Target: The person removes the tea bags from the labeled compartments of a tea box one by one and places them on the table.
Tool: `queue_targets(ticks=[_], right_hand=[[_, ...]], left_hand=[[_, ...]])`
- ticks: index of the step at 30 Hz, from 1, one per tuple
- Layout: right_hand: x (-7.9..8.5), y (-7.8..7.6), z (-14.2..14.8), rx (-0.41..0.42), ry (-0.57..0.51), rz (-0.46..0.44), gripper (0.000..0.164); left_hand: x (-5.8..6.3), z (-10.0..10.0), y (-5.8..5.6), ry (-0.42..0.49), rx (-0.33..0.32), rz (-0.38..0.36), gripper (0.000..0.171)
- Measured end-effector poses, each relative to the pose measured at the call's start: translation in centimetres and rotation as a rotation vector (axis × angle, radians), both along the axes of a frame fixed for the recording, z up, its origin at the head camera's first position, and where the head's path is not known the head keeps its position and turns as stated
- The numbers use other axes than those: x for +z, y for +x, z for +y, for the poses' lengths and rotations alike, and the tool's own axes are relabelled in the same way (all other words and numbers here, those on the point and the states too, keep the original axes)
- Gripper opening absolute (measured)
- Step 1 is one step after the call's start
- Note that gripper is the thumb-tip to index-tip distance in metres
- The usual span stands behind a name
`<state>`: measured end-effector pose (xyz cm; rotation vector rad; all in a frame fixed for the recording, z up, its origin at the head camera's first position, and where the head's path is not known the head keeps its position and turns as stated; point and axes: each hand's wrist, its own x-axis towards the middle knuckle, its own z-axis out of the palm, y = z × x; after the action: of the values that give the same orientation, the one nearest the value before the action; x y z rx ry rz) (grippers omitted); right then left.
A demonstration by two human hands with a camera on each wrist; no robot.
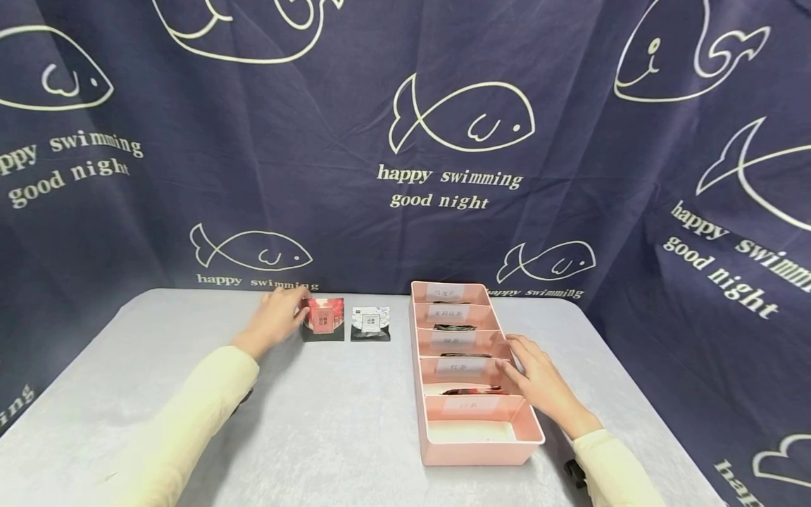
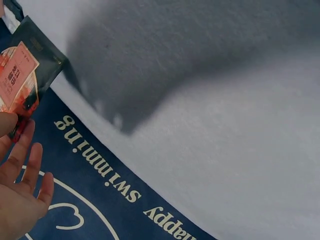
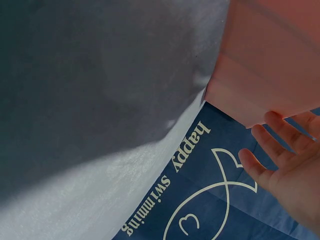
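At the left, a person's left hand (image 1: pixel 274 320) is pinching the left edge of a red-and-black packet (image 1: pixel 326 320) near the back of a pale grey table (image 1: pixel 342 422). Just right of it, a white-and-black packet (image 1: pixel 370 325) is lying flat. Farther right, a long pink box (image 1: pixel 475 454) is standing with its labelled compartments running front to back; a red-edged packet (image 1: pixel 472 390) is sitting second from the front. On the box's right rim, the right hand (image 1: pixel 543 377) is resting, fingers loosely extended.
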<state>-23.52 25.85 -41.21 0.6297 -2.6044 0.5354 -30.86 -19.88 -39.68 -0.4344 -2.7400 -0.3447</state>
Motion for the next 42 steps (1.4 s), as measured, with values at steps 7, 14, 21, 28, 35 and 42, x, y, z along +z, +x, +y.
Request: queue_targets(ticks=[7,14,21,28,35,42], right_hand=[[-0.1,0.0,0.0,0.021,-0.017,0.026,0.038],[0.0,0.1,-0.1,0.021,-0.019,0.047,0.036],[0.2,0.2,-0.2,0.01,-0.015,-0.023,0.035],[0.1,0.2,-0.2,0.012,-0.025,0.002,0.034],[0.1,0.2,-0.1,0.004,-0.018,0.008,0.035],[0.1,0.2,-0.1,0.007,-0.021,0.01,0.035]], left_hand=[[-0.4,0.4,-0.3,0.002,0.022,-0.005,0.03],[-0.9,0.3,-0.4,-0.003,0.049,-0.069,0.043],[-1.4,0.3,-0.5,0.005,0.045,-0.109,0.047],[-1.0,0.9,-0.1,-0.013,0.013,-0.086,0.042],[-0.3,2.0,0.7,-0.033,-0.066,-0.045,0.039],[0.4,3.7,1.7,-0.028,-0.149,0.005,0.039]])
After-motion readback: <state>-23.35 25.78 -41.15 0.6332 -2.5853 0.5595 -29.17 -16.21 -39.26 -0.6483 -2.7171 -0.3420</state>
